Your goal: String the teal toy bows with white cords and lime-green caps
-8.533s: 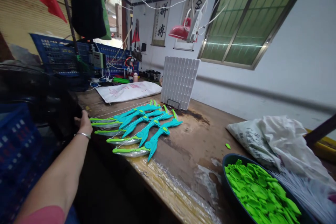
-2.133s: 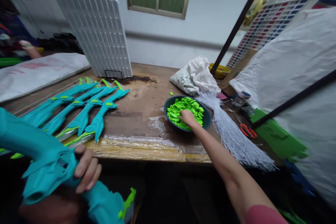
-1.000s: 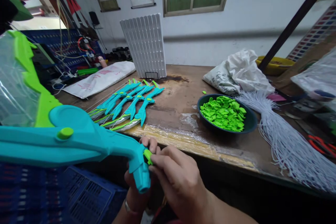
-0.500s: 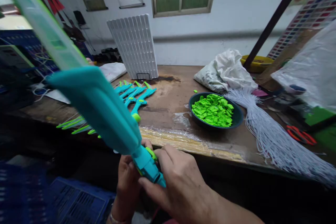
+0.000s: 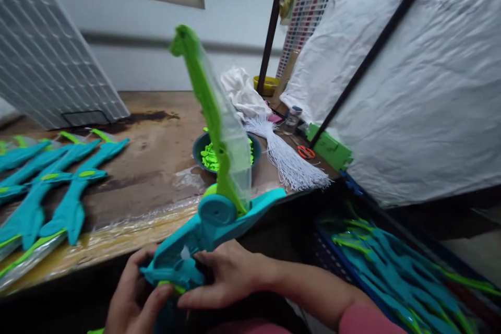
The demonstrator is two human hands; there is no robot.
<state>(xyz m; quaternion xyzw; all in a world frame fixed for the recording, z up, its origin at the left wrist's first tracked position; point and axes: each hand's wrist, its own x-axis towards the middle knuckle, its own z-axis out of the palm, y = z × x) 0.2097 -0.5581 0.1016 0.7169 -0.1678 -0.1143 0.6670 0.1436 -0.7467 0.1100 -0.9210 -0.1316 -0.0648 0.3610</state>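
Between my hands is a teal plastic toy part [image 5: 172, 245] with a hinged lime-green arm [image 5: 213, 120] and a clear plastic strip along it. The arm points up, away from me. My left hand [image 5: 135, 295] is closed around the teal lower end, thumb against a small green piece. From the right, my right hand [image 5: 229, 276] grips the same teal end, its fingers partly hidden behind it. Several similar teal-and-green pieces [image 5: 78, 188] lie in a row on the table to the left. Behind the held toy stands a dark bowl [image 5: 198, 148] of small green plastic parts [image 5: 210, 159].
A bundle of white cords [image 5: 285, 162] lies on the wooden table [image 5: 144, 151], near orange-handled scissors [image 5: 306, 152] and a green box [image 5: 331, 147]. At lower right, a blue crate [image 5: 326, 255] holds more teal pieces. A ribbed white panel [image 5: 50, 52] leans at the left.
The toy has been turned over; its lime-green arm now stands upright in the middle rather than reaching to the upper left. My view has swung right, bringing the crate into sight.
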